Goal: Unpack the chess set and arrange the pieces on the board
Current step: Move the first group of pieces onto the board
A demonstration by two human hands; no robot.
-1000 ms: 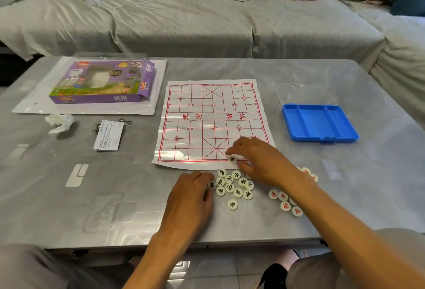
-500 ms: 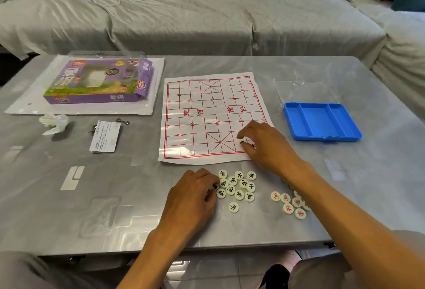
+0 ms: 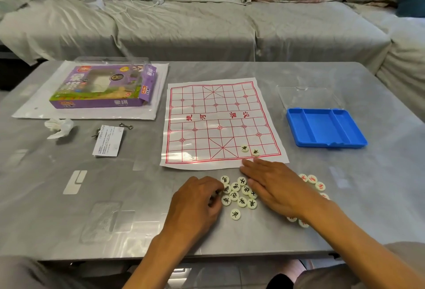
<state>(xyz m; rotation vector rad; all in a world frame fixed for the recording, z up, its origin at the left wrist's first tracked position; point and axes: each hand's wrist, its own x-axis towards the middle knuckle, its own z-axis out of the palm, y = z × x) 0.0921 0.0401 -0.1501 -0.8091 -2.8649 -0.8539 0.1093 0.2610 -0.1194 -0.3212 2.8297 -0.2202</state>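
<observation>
Two black-marked pieces [image 3: 250, 150] set on board [image 3: 220, 123]'s near right rows, started there for reach. Remaining pieces [image 3: 239, 194] heaped on table [image 3: 115, 196] below. Left hand [image 3: 195, 203] grip curled, pinching one piece; right hand [image 3: 273, 185] flat, wide, holding nothing.

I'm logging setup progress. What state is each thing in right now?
Board: unrolled flat, two black-lettered pieces near its near right corner.
Black-lettered pile: loose on table, off board.
Red-lettered pieces: loose, partly hidden by right arm.
Blue tray: empty.
Purple box: end flap open.
Left hand: curled at pile.
Right hand: flat, empty.
</observation>
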